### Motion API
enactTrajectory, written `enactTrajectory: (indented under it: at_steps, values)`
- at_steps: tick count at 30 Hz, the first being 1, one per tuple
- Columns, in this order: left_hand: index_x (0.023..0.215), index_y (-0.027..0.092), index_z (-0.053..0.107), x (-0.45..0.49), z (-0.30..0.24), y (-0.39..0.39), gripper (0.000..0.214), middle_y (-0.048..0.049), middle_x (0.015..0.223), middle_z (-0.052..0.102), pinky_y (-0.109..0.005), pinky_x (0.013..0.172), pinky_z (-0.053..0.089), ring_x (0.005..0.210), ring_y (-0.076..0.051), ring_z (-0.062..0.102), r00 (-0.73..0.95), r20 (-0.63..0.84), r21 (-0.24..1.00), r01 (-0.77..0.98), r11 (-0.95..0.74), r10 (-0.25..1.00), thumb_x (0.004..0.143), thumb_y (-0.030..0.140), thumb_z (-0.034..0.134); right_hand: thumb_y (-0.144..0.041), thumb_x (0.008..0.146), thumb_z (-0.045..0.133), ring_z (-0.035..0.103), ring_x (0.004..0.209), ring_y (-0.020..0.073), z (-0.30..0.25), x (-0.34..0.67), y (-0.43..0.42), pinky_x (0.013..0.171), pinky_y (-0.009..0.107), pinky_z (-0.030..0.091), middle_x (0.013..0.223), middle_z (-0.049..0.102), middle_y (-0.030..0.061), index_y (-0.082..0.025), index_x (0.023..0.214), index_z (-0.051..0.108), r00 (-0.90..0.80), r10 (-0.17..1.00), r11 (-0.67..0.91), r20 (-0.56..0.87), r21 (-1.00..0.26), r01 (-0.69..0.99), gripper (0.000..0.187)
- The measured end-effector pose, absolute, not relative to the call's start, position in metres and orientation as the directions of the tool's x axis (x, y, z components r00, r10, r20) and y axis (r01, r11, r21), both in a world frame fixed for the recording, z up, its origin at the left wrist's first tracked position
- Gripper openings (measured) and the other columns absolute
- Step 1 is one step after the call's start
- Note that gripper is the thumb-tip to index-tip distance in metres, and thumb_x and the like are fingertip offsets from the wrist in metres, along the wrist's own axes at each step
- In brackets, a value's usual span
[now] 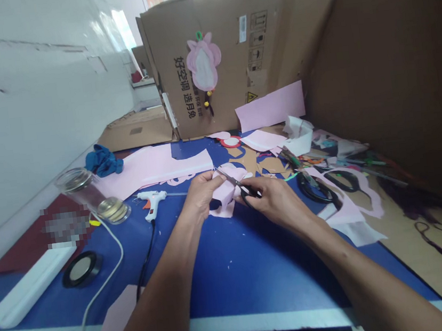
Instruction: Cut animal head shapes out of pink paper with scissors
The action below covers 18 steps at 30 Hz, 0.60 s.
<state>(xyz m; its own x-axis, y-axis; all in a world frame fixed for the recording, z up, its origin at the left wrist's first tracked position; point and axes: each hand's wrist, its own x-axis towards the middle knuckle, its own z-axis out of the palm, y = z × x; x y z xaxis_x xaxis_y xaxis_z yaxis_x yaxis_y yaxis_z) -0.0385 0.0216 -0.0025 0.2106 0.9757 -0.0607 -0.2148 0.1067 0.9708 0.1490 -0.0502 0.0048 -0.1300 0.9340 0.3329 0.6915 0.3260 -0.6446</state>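
Pinched in my left hand (201,193) is a piece of pink felt-like sheet (224,191), held over the middle of the blue table. My right hand (270,196) grips black-handled scissors (234,181), fingers closed round the handles. Their blades point up and left and lie across the pink piece. Part of the piece hangs below the hands. Whether the blades are parted I cannot tell. Larger pink sheets (156,165) lie just behind my left hand, and brown cardboard scraps (272,165) lie beyond my right hand.
A white glue gun (153,203), a glass jar (98,196) and a black tape roll (81,269) are at the left. A pink flower-shaped ornament (203,63) hangs on the upright cardboard box (225,36). Black-handled shears (316,188) and pink offcuts (348,203) lie right; a cable (113,254) crosses the left side.
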Motion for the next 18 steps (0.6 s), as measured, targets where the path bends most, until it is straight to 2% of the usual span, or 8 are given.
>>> enactTrajectory:
  at_steps: [11,18]
  values:
    - [0.075,0.014,0.076,-0.0394,-0.0006,0.0201,0.019,-0.0034,0.068,0.071,-0.025,0.058,0.044,0.056,-0.012,0.059,0.205,-0.036,0.971,-0.225,0.083,0.978,0.069,0.030,0.086,-0.023,0.088,0.065,0.053,0.062,0.0141,0.0078,0.1506,-0.0517,0.060,0.026,0.036,0.067,0.062,-0.0042,-0.024,0.095,0.079,-0.151,0.946,0.310,0.288,-0.657,0.688,0.015]
    - [0.078,0.014,0.078,-0.0406,-0.0020,0.0218,0.024,-0.0046,0.072,0.073,-0.026,0.059,0.045,0.058,-0.013,0.061,0.197,-0.045,0.970,-0.226,0.090,0.979,0.066,0.031,0.087,-0.023,0.087,0.066,0.052,0.063,0.0138,0.0081,0.1526,-0.0515,0.060,0.026,0.036,0.068,0.062,-0.0042,-0.024,0.095,0.079,-0.157,0.945,0.314,0.286,-0.667,0.676,0.015]
